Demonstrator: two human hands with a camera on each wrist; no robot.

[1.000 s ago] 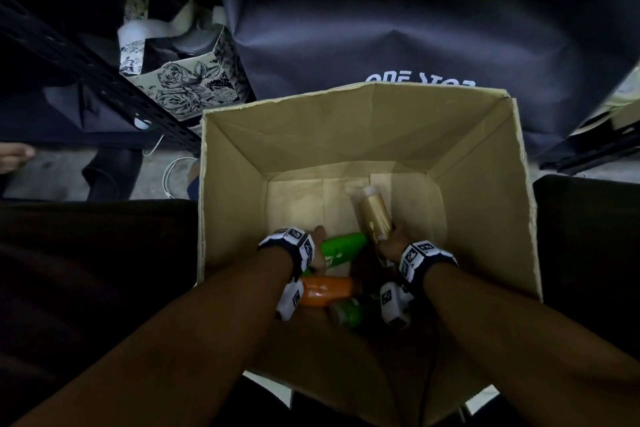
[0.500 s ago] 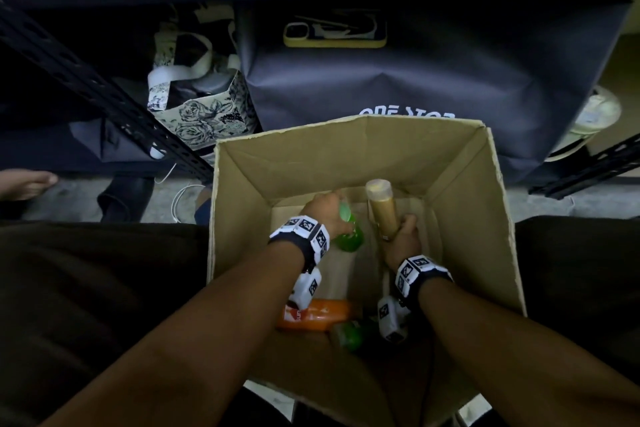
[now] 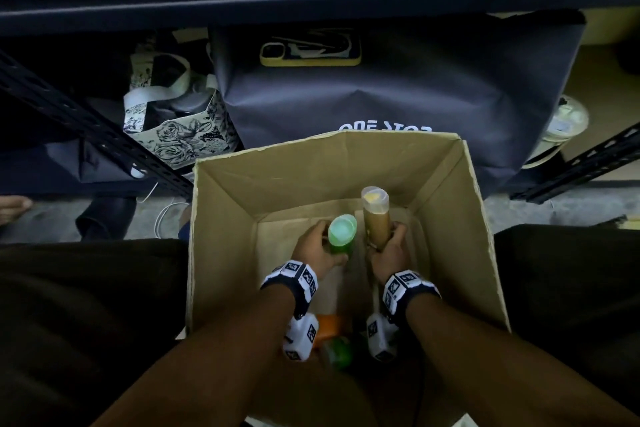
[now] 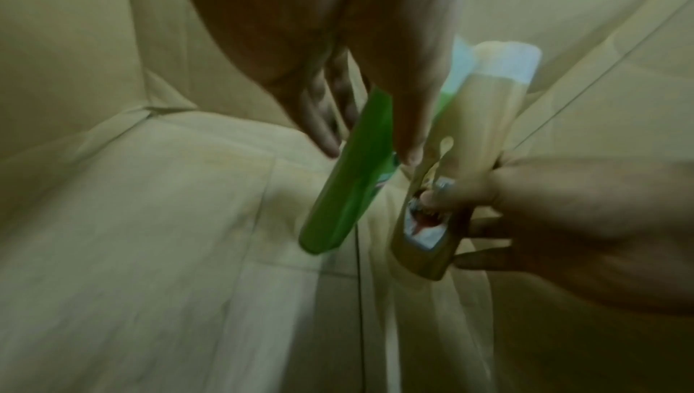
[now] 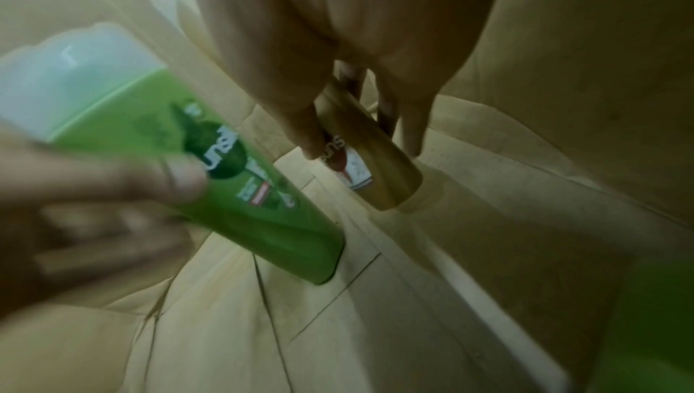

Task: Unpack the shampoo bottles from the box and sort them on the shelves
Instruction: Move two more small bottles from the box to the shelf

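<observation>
An open cardboard box (image 3: 221, 253) stands in front of me. Inside it my left hand (image 3: 317, 246) grips a green shampoo bottle (image 3: 341, 234) upright, cap up, lifted off the box floor (image 4: 150, 251). The same green shampoo bottle (image 4: 345, 180) shows between my fingers (image 4: 411, 120) in the left wrist view. Beside it my right hand (image 3: 389, 250) grips a gold shampoo bottle (image 3: 375, 218), also upright; that gold bottle (image 5: 370, 162) hangs clear of the floor. An orange bottle (image 3: 329, 326) and another green bottle (image 3: 337, 352) lie at the box's near end, partly hidden by my wrists.
A dark shelf edge (image 3: 311, 7) runs across the top. Below it sit a dark fabric bag (image 3: 381, 97) with a phone (image 3: 310, 52) on it and a floral bag (image 3: 180, 132). Slotted metal shelf struts (image 3: 86, 125) slant at left and right.
Both hands have risen with their bottles from the box floor. The green bottle has turned from lying to upright, cap up. The view has tilted up, showing the shelf edge.
</observation>
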